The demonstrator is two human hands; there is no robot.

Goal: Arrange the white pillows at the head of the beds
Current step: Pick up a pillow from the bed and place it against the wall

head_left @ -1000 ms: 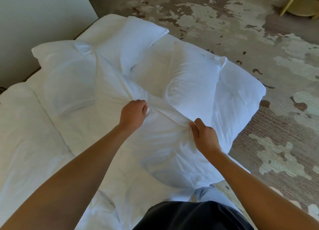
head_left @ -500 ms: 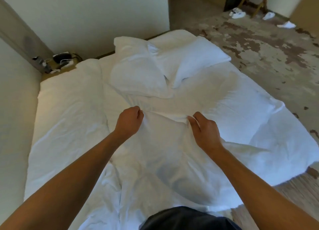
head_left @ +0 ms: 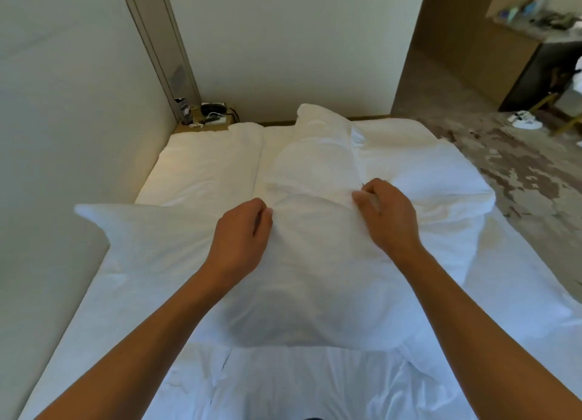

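I hold a large white pillow [head_left: 315,287] up over the bed, its left corner sticking out toward the wall. My left hand [head_left: 242,234] pinches its top edge on the left. My right hand [head_left: 387,215] grips the same edge on the right. Behind it, a second white pillow [head_left: 318,158] lies lengthwise toward the head of the bed. A third white pillow [head_left: 431,167] rests to its right. The white bed [head_left: 204,164] reaches back to the far wall.
A small shelf with a black phone and cables [head_left: 211,114] sits in the far left corner by the wall. To the right is patterned carpet [head_left: 519,174] with white slippers [head_left: 526,122]. A dark cabinet and wooden chair legs [head_left: 554,104] stand at far right.
The pillow has been lifted off the bed and carried toward the left side. My view has swung from the right edge of the bed to face the wall at its head.
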